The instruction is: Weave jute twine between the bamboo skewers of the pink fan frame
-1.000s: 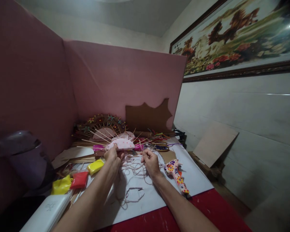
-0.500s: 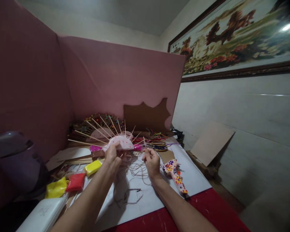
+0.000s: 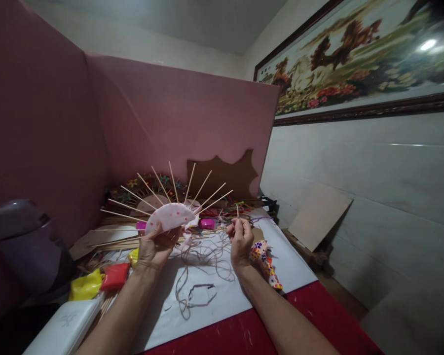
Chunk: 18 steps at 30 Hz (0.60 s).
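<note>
A pink half-round piece with red dots [image 3: 172,217] has several thin wooden sticks [image 3: 173,180] fanning out from its curved edge. My left hand [image 3: 156,246] grips it at its lower left, thumb on the front and fingers behind. To the right, my right hand [image 3: 241,239] is closed in a pinch, with a short thin piece poking up from the fingertips; it is too small to name. Loose string [image 3: 210,254] lies tangled on the white sheet [image 3: 229,301] between and below the hands.
Yellow [image 3: 86,286] and red packets [image 3: 114,276] lie at the left, near a white box [image 3: 64,328]. A flower-patterned glue gun [image 3: 268,268] rests right of my right forearm. Brown cut cardboard [image 3: 222,178] leans at the back, beside a decorated piece [image 3: 133,183].
My left hand has moved left with the half-round piece, which now faces me more fully with its sticks spread upward. My right hand has shifted slightly right, away from it.
</note>
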Tool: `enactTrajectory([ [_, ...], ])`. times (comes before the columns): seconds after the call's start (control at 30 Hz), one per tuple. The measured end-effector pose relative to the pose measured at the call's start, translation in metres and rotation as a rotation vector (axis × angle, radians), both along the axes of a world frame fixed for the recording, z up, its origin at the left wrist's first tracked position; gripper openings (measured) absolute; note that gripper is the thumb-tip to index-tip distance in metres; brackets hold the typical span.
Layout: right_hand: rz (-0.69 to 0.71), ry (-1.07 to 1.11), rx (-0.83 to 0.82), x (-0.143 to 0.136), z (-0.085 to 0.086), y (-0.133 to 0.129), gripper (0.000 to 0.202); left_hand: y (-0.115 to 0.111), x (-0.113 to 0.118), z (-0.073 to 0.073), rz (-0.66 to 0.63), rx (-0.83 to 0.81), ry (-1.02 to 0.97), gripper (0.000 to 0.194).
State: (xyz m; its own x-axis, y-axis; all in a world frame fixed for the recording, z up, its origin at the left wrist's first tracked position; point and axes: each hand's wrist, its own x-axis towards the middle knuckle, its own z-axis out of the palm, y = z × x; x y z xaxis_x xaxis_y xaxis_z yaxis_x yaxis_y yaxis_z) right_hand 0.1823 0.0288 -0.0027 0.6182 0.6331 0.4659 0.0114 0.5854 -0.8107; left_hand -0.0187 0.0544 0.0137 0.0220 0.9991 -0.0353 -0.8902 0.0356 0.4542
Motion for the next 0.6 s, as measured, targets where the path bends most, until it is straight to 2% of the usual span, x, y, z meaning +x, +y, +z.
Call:
enactTrajectory([
  [0.3, -0.053, -0.056, 0.031, 0.004, 0.008, -0.001, 0.031, 0.001, -0.001, -0.005, -0.055, 0.008, -0.004, 0.019],
  [0.6, 0.030, -0.020, 0.024, 0.000, 0.012, -0.006, 0.027, 0.001, -0.003, -0.005, -0.054, -0.009, -0.029, 0.021],
])
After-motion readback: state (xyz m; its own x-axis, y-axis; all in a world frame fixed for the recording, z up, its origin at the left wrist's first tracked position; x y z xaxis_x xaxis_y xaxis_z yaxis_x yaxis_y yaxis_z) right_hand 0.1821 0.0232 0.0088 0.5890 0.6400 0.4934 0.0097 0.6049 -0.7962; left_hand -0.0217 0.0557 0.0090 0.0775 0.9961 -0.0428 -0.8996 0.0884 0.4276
